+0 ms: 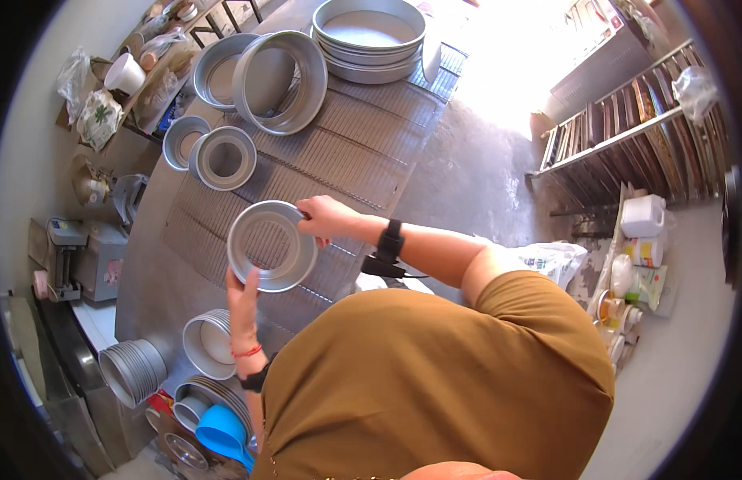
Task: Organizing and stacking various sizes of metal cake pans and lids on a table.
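Between my two hands is a round silver cake pan (242, 240), tilted above the wire racks (355, 152) on the metal table. Wire lines show within its middle; whether I see through it or see a reflection, I cannot tell. My left hand (243, 308) grips the near left rim, thumb inside. At the far right rim, my right hand (329, 218) is closed on the edge. Just beyond stands a pair of small round pans (197, 160), one leaning on the other. Two larger pans (313, 88) lean likewise farther back.
Stacked large round pans (371, 74) stand at the table's far end. Nested small pans (135, 372) and a blue scoop (221, 428) are at the lower left. A scale (67, 240) sits left of the table. Trays fill a rack (627, 120) on the right.
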The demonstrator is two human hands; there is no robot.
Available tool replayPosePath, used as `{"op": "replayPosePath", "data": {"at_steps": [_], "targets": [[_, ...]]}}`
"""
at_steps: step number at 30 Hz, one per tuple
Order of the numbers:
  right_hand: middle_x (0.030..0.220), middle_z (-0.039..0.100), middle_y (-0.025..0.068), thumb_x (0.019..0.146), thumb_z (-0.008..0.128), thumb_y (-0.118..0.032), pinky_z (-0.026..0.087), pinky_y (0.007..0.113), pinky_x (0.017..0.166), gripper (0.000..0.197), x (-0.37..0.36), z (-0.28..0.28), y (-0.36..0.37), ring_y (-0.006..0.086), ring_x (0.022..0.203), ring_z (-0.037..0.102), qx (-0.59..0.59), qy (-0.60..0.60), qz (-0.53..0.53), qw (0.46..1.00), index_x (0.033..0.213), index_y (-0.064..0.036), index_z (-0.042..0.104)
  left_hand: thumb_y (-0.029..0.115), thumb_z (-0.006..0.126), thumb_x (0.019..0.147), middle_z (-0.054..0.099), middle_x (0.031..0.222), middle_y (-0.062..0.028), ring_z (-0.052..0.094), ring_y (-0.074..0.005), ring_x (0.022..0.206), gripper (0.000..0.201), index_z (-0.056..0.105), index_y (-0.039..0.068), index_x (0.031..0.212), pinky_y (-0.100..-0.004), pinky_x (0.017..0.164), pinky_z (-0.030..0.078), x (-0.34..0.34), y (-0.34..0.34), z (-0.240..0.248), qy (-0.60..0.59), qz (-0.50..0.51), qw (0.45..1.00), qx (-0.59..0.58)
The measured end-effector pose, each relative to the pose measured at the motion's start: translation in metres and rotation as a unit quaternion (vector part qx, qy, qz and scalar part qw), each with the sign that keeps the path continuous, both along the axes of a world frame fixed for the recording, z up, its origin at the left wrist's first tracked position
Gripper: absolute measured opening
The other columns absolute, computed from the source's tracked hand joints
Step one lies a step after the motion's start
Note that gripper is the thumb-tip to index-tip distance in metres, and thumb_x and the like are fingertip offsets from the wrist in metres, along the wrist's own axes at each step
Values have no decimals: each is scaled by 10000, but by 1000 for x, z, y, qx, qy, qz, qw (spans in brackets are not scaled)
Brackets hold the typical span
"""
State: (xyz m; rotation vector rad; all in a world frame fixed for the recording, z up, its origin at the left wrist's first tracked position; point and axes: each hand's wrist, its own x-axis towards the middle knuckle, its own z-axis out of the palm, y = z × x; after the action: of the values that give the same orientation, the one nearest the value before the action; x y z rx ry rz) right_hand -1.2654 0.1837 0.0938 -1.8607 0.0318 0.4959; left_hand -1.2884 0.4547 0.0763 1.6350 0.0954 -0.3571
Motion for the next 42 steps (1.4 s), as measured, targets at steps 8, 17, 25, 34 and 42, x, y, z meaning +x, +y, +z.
{"op": "replayPosePath", "data": {"at_steps": [8,17,25,34,42], "targets": [[674,647,100,841,500,-99,541,285,504,170,-55,-18,-64,170,556,666,27,25,-80,996,906,50,550,221,620,885,626,915,-54,581,-113,798,441,486,24,1255,-237,683,451,15,-66,6,8,-133,991,-11],[732,663,100,902,548,-216,545,277,526,329,15,-36,-101,163,599,667,187,63,41,979,1106,41,570,235,609,891,637,959,-78,629,-137,802,362,523,27,1175,-257,665,502,16,-80,20,42,18,999,30],[768,679,111,918,565,-333,557,294,548,378,64,-36,-155,182,614,678,167,79,155,971,1085,6,586,295,607,900,642,982,-109,666,-214,844,379,512,51,1173,-312,679,550,16,-136,5,105,148,982,-49],[775,692,139,919,547,-225,566,283,500,305,64,-56,-171,191,594,684,200,177,137,954,1032,58,571,260,651,892,618,956,-50,630,-135,837,350,531,37,1135,-290,720,547,29,-178,-3,48,116,991,-53],[707,664,183,866,472,-63,538,282,452,172,70,-62,-148,214,545,670,124,196,117,966,960,66,534,379,638,899,570,1153,-98,566,-160,1060,598,435,13,1325,-341,947,462,14,-155,-8,147,69,987,-3]]}}
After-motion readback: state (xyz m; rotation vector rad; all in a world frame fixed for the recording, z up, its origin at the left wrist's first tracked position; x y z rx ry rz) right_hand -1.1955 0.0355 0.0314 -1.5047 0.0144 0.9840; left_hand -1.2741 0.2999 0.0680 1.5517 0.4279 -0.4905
